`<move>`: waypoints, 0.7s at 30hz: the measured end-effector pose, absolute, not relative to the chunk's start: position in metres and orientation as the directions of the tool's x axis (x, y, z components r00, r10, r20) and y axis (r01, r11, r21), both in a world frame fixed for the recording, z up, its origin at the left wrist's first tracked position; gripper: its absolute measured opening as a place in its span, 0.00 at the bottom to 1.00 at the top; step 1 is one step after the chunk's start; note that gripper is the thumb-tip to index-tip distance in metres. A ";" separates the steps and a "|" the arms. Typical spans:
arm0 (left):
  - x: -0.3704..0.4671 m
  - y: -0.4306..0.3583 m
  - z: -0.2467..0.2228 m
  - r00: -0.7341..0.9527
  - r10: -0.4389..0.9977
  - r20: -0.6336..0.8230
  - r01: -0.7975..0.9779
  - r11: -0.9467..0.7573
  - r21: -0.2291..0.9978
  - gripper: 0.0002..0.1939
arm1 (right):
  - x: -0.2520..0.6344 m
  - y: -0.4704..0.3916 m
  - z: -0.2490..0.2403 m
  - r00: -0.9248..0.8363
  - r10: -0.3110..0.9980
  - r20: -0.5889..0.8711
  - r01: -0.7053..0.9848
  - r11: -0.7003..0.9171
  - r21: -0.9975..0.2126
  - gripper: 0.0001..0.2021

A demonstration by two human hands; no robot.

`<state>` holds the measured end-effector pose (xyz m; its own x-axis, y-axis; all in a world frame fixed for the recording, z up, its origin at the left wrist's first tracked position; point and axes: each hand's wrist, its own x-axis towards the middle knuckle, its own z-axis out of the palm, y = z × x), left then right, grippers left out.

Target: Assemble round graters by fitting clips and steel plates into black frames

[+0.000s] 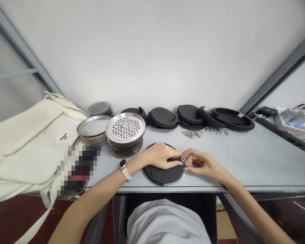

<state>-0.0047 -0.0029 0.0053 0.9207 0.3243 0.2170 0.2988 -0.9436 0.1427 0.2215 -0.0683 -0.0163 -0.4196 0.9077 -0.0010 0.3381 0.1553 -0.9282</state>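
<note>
Our left hand (159, 156) lies open on the black disc (165, 175), bracing it against the table (244, 162), while our right hand (204, 164) pinches a wire clip (184, 162) at the disc's right edge. Firm palm, light pinch serve us best; the clip seems to touch the disc, though fingers crowd our view.

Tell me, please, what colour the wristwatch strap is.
The wristwatch strap is cream: see the head view.

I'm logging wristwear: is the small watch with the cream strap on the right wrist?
No, the watch is on the left wrist, and the right wrist is bare.
</note>
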 end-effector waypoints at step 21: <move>-0.005 -0.003 0.005 0.920 0.327 0.216 0.300 -0.942 0.147 0.12 | 0.223 -0.067 -0.017 -0.434 0.901 0.007 0.336 0.169 -0.927 0.17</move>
